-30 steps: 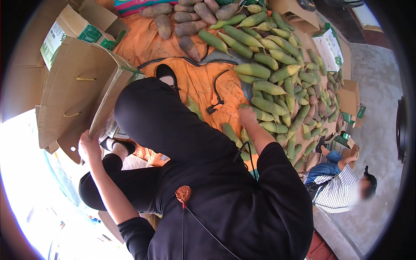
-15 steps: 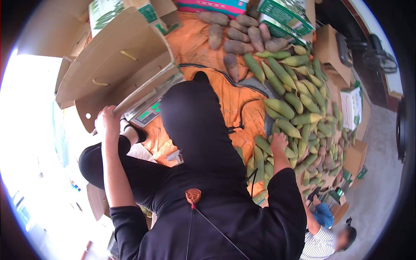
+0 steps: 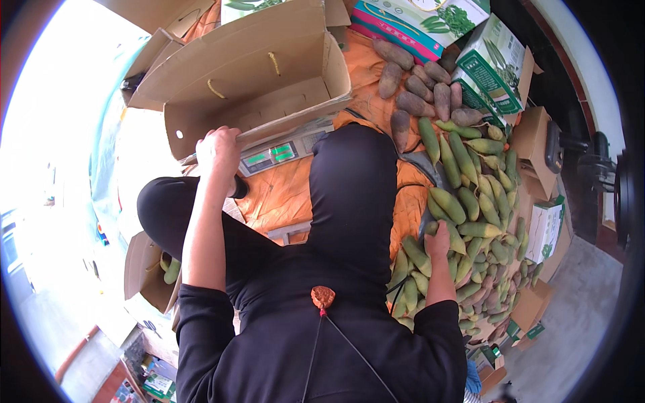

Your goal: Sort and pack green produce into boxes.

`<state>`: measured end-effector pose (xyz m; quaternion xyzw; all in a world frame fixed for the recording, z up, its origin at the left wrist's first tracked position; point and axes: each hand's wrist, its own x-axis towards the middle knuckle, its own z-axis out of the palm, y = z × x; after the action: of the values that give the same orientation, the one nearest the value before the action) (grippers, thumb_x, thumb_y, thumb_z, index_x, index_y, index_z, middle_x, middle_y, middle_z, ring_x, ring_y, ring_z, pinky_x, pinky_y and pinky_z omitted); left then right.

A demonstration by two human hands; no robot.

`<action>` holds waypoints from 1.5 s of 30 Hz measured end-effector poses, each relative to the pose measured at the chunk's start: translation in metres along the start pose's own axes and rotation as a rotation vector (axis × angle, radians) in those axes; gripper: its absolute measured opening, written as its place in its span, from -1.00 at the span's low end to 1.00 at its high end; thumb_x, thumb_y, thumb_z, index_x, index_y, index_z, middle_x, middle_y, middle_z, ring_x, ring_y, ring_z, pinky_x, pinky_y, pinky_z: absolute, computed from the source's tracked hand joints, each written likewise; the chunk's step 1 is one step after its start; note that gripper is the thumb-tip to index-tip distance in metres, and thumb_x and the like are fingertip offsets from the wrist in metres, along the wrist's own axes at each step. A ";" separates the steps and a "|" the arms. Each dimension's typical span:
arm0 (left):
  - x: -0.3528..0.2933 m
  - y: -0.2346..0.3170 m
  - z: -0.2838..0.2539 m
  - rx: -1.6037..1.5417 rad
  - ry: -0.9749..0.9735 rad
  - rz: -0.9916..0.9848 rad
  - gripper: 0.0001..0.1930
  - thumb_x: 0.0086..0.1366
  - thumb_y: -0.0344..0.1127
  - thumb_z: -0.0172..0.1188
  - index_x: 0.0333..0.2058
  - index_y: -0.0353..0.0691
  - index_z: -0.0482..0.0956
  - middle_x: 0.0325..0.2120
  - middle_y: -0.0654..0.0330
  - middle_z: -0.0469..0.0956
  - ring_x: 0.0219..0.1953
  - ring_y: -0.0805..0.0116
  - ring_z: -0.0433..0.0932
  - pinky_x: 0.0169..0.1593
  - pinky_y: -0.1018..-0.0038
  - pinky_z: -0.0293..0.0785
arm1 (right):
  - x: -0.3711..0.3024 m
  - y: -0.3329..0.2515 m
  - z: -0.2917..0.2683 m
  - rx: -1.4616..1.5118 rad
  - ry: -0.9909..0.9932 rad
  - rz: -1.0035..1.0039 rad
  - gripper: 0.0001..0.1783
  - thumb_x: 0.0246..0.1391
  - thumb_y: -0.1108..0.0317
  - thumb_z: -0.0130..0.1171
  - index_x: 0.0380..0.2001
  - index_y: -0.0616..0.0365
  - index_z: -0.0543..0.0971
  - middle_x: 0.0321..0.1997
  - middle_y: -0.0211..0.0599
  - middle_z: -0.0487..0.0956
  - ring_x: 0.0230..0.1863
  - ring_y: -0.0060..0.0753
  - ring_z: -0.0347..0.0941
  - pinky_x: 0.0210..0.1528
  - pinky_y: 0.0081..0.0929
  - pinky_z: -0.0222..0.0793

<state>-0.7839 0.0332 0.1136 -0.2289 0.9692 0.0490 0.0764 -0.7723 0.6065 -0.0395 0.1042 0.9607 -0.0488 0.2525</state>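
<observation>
My left hand (image 3: 218, 153) grips the near edge of an open cardboard box (image 3: 262, 94), its fingers curled over the rim. The box has rope handles, and its visible inside is bare. It rests on a scale (image 3: 272, 156) with lit green displays. At the right, my right hand (image 3: 438, 243) closes round a green radish (image 3: 451, 235) at the near left side of a big pile of green radishes (image 3: 480, 208). The fingers partly hide that radish. Beyond the pile lie several purplish-brown radishes (image 3: 415, 104).
An orange sheet (image 3: 275, 198) covers the floor under my bent legs. A smaller carton (image 3: 144, 272) with green radishes inside stands left. Printed boxes (image 3: 494, 64) stand far right, near a black fan-like object (image 3: 594, 158). Another white-and-green box (image 3: 545, 230) sits beyond the pile.
The view has turned, so box, scale and pile appear shifted. My left hand stays on the box edge. My right hand, among the radishes before, now closes round one. The other person has nearly left view.
</observation>
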 end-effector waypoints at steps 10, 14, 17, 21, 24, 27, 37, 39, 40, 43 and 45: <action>0.001 -0.002 -0.002 0.039 -0.055 -0.033 -0.76 0.07 -0.24 0.25 -0.24 -0.04 0.64 -0.29 0.20 0.59 -0.11 0.19 0.53 -0.06 0.25 0.43 | 0.031 -0.124 -0.136 1.001 0.358 -0.468 -0.40 -0.04 0.59 0.23 0.07 0.25 0.24 0.05 -0.21 0.37 0.08 -0.38 0.32 0.15 -0.44 0.20; 0.004 -0.001 0.001 0.033 -0.031 0.001 -0.80 0.09 -0.25 0.21 -0.28 -0.09 0.64 -0.32 0.15 0.59 -0.16 0.13 0.55 -0.08 0.25 0.45 | 0.024 -0.186 -0.215 1.097 0.473 -0.782 -0.44 0.02 0.52 0.23 0.08 0.30 0.26 0.05 -0.20 0.39 0.07 -0.38 0.32 0.15 -0.44 0.21; -0.001 -0.006 -0.001 0.001 0.018 0.023 -0.80 0.10 -0.28 0.19 -0.28 -0.11 0.64 -0.32 0.13 0.58 -0.17 0.12 0.55 -0.08 0.22 0.45 | 0.007 -0.235 -0.271 1.169 0.602 -1.057 -0.45 0.01 0.47 0.29 0.04 0.33 0.28 0.01 -0.14 0.43 0.02 -0.36 0.37 0.14 -0.40 0.27; 0.005 0.002 0.002 -0.003 0.018 0.044 -0.81 0.11 -0.30 0.20 -0.28 -0.11 0.64 -0.32 0.14 0.58 -0.16 0.12 0.54 -0.08 0.22 0.45 | -0.023 -0.291 -0.330 1.227 0.519 -1.295 -0.56 0.08 0.49 0.19 0.01 0.39 0.33 -0.03 -0.10 0.47 0.00 -0.27 0.43 0.10 -0.23 0.34; -0.002 -0.003 -0.001 0.027 -0.014 -0.008 -0.81 0.10 -0.31 0.20 -0.27 -0.10 0.64 -0.30 0.18 0.58 -0.14 0.16 0.54 -0.07 0.25 0.43 | -0.024 -0.357 -0.329 1.276 0.177 -1.504 -0.58 0.03 0.50 0.22 -0.02 0.28 0.38 -0.13 -0.17 0.56 -0.08 -0.26 0.50 0.04 -0.34 0.37; -0.002 0.001 -0.005 0.010 -0.024 -0.021 -0.81 0.10 -0.32 0.21 -0.27 -0.09 0.64 -0.31 0.19 0.58 -0.13 0.17 0.54 -0.06 0.25 0.42 | -0.041 -0.429 -0.297 1.075 -0.015 -1.641 -0.55 0.00 0.50 0.27 -0.07 0.18 0.32 -0.12 -0.29 0.46 -0.08 -0.52 0.40 -0.09 -0.54 0.45; 0.003 -0.002 -0.001 0.003 -0.038 0.009 -0.89 0.12 -0.28 0.21 -0.37 -0.09 0.63 -0.38 0.23 0.55 -0.20 0.19 0.53 -0.16 0.22 0.38 | -0.022 -0.520 -0.197 0.160 0.055 -1.422 -0.54 -0.13 0.31 0.32 -0.15 0.21 0.41 -0.19 -0.11 0.60 -0.08 -0.09 0.52 -0.04 -0.26 0.43; 0.004 -0.002 -0.001 -0.005 -0.035 0.000 -0.89 0.12 -0.28 0.21 -0.37 -0.10 0.63 -0.38 0.23 0.55 -0.21 0.19 0.53 -0.16 0.22 0.37 | -0.020 -0.530 -0.188 -0.003 -0.004 -1.390 -0.57 -0.06 0.45 0.28 -0.10 0.19 0.39 -0.18 -0.13 0.58 -0.09 -0.12 0.51 -0.04 -0.30 0.42; 0.004 -0.001 -0.001 -0.002 -0.039 -0.003 -0.89 0.12 -0.28 0.21 -0.37 -0.09 0.63 -0.38 0.23 0.55 -0.21 0.20 0.53 -0.15 0.22 0.37 | -0.015 -0.534 -0.180 -0.029 -0.022 -1.403 -0.53 -0.16 0.40 0.34 -0.16 0.17 0.37 -0.19 -0.09 0.56 -0.07 -0.02 0.49 -0.08 -0.23 0.42; 0.001 -0.002 0.000 -0.005 -0.029 -0.012 -0.88 0.12 -0.28 0.21 -0.36 -0.08 0.64 -0.39 0.23 0.55 -0.20 0.20 0.53 -0.14 0.22 0.36 | -0.005 -0.541 -0.156 -0.198 -0.088 -1.409 -0.51 -0.18 0.41 0.35 -0.15 0.18 0.36 -0.21 -0.11 0.57 -0.08 -0.02 0.49 -0.07 -0.22 0.42; 0.000 -0.001 -0.001 -0.010 -0.011 -0.015 -0.88 0.12 -0.28 0.21 -0.35 -0.07 0.64 -0.39 0.23 0.55 -0.20 0.21 0.52 -0.13 0.22 0.36 | 0.004 -0.536 -0.145 -0.227 -0.143 -1.411 -0.50 -0.18 0.41 0.35 -0.12 0.18 0.39 -0.18 -0.12 0.57 -0.04 -0.06 0.48 -0.04 -0.22 0.41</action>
<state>-0.7833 0.0328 0.1142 -0.2363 0.9667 0.0545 0.0811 -0.9657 0.1066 0.1066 -0.5719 0.7795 -0.1067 0.2323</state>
